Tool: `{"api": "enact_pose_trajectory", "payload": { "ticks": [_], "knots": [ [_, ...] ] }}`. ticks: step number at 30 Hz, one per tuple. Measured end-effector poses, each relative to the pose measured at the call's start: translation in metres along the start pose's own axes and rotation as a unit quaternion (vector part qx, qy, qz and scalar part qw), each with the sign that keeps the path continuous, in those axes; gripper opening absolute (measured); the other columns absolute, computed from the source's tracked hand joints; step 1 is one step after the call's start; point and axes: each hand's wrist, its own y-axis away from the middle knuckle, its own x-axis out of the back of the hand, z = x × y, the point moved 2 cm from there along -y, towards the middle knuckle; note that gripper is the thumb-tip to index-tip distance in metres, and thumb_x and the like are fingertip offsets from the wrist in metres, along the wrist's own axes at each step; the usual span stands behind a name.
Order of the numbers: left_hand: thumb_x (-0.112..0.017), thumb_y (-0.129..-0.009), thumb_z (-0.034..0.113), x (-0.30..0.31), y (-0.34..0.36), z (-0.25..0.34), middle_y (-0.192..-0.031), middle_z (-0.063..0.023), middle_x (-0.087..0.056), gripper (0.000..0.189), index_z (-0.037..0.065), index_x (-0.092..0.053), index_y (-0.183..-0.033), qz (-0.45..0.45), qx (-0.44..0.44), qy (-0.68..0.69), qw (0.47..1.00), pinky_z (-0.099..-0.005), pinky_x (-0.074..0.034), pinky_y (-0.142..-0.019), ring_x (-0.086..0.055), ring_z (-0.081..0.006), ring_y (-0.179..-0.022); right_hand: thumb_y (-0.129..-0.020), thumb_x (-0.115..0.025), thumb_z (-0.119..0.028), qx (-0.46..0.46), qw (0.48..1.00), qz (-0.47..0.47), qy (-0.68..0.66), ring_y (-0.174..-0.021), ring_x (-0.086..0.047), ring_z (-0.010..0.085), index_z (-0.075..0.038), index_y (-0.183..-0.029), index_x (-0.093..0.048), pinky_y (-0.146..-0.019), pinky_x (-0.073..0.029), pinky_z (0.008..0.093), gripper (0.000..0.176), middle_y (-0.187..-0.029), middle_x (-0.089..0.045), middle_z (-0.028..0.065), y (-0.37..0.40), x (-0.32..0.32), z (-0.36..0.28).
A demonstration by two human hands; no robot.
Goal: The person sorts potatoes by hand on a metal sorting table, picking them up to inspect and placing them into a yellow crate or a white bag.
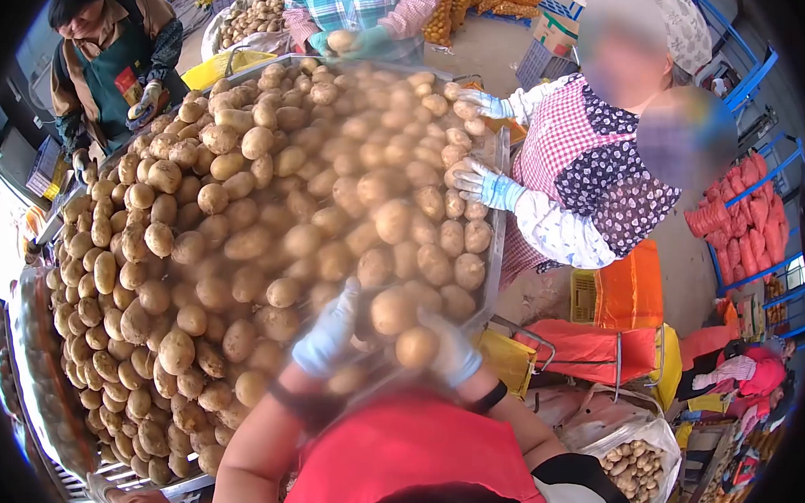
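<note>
A large heap of potatoes [228, 215] covers the metal-edged table, blurred in the middle. My left hand [329, 333], in a pale glove with a light blue cuff, lies at the near edge of the heap, fingers stretched forward, nothing held in them. To its right my right hand [451, 347], gloved alike, touches or nearly touches a potato [418, 348]; its fingers are smeared and partly hidden. Another potato [394, 311] is just beyond the hands. One more potato [347, 379] sits low between my wrists.
At the right a co-worker [588, 151] has both gloved hands on the heap's edge. Two more people stand at the far side, one holding a potato [341, 41]. Yellow and red bags [599, 350] on metal frames and a potato sack [632, 467] stand at the lower right.
</note>
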Motion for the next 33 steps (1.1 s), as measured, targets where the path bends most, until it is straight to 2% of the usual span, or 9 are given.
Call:
{"api": "enact_pose_trajectory", "payload": {
  "ticks": [9,13,17,19,22,25,26,30,33],
  "knots": [
    [-0.060,-0.103,0.035,0.000,0.027,-0.007,-0.111,-0.0134,-0.072,0.047,0.003,-0.061,-0.138,-0.019,-0.156,-0.357,0.921,-0.0327,-0.053,-0.087,-0.068,-0.0220,-0.098,-0.098,-0.065,-0.031,0.080,0.987,-0.093,0.107,-0.112,-0.065,0.0230,0.000,-0.140,-0.050,-0.095,-0.055,0.0333,0.054,-0.130,-0.062,0.0131,0.020,0.015,0.019],
    [-0.065,-0.100,0.026,0.023,0.039,0.002,-0.110,-0.0146,-0.071,0.042,-0.001,-0.062,-0.133,0.066,-0.211,-0.480,0.849,-0.0349,-0.052,-0.093,-0.067,-0.0222,-0.104,-0.097,-0.065,-0.022,0.111,0.979,0.009,0.172,-0.110,-0.066,0.0218,0.000,-0.135,-0.055,-0.098,-0.054,0.0333,0.045,-0.124,-0.065,0.0127,0.064,0.087,-0.004],
    [-0.063,-0.103,0.023,0.089,0.071,-0.018,-0.100,-0.0018,-0.068,0.033,0.002,-0.066,-0.128,0.248,-0.130,-0.294,0.914,-0.0282,-0.052,-0.083,-0.062,-0.0117,-0.089,-0.094,-0.068,-0.021,0.091,0.944,0.203,0.243,-0.116,-0.065,0.0240,-0.001,-0.135,-0.055,-0.099,-0.053,0.0347,0.047,-0.125,-0.065,0.0124,0.132,0.162,-0.028],
    [-0.060,-0.105,0.018,0.095,0.093,-0.019,-0.097,0.0007,-0.068,0.027,0.002,-0.068,-0.125,0.306,-0.095,-0.220,0.921,-0.0239,-0.051,-0.078,-0.059,-0.0071,-0.085,-0.092,-0.071,-0.023,0.092,0.881,0.333,0.322,-0.117,-0.064,0.0271,-0.004,-0.134,-0.056,-0.098,-0.054,0.0386,0.048,-0.124,-0.066,0.0138,0.133,0.216,-0.017],
    [-0.063,-0.101,0.016,0.112,0.114,-0.032,-0.100,0.0003,-0.069,0.027,-0.002,-0.068,-0.121,0.329,-0.087,-0.236,0.910,-0.0257,-0.049,-0.080,-0.058,-0.0084,-0.088,-0.092,-0.071,-0.021,0.148,0.425,0.427,0.784,-0.113,-0.064,0.0310,-0.004,-0.128,-0.060,-0.095,-0.053,0.0398,0.041,-0.120,-0.067,0.0175,0.115,0.224,-0.015],
    [-0.063,-0.101,0.016,0.087,0.120,-0.034,-0.097,-0.0013,-0.070,0.026,-0.002,-0.068,-0.119,0.336,-0.081,-0.247,0.905,-0.0272,-0.051,-0.077,-0.060,-0.0103,-0.084,-0.092,-0.070,-0.017,0.327,0.624,0.250,0.664,-0.106,-0.067,0.0367,-0.003,-0.118,-0.066,-0.094,-0.052,0.0443,0.030,-0.114,-0.070,0.0199,0.060,0.111,-0.005],
    [-0.063,-0.101,0.016,0.080,0.122,-0.033,-0.097,-0.0024,-0.070,0.026,-0.002,-0.069,-0.119,0.335,-0.075,-0.249,0.905,-0.0279,-0.051,-0.077,-0.061,-0.0109,-0.083,-0.089,-0.070,-0.016,0.401,0.561,0.164,0.705,-0.100,-0.067,0.0409,-0.003,-0.118,-0.066,-0.090,-0.053,0.0449,0.032,-0.108,-0.070,0.0210,0.041,0.072,0.003],
    [-0.066,-0.100,0.016,0.088,0.114,-0.064,-0.096,-0.0053,-0.070,0.026,-0.001,-0.069,-0.120,0.296,-0.132,-0.439,0.838,-0.0278,-0.052,-0.081,-0.063,-0.0118,-0.089,-0.085,-0.073,-0.022,0.335,0.535,-0.030,0.775,-0.105,-0.063,0.0372,-0.003,-0.119,-0.062,-0.093,-0.050,0.0448,0.041,-0.111,-0.068,0.0159,-0.027,0.003,0.057],
    [-0.070,-0.092,0.019,0.062,0.115,-0.060,-0.108,-0.0174,-0.072,0.031,0.003,-0.068,-0.118,0.239,-0.135,-0.573,0.772,-0.0401,-0.054,-0.090,-0.068,-0.0321,-0.101,-0.083,-0.072,-0.033,0.358,0.436,-0.180,0.806,-0.103,-0.063,0.0321,-0.005,-0.111,-0.065,-0.093,-0.048,0.0432,0.040,-0.109,-0.068,0.0136,-0.038,-0.017,0.083]
  ]
}}
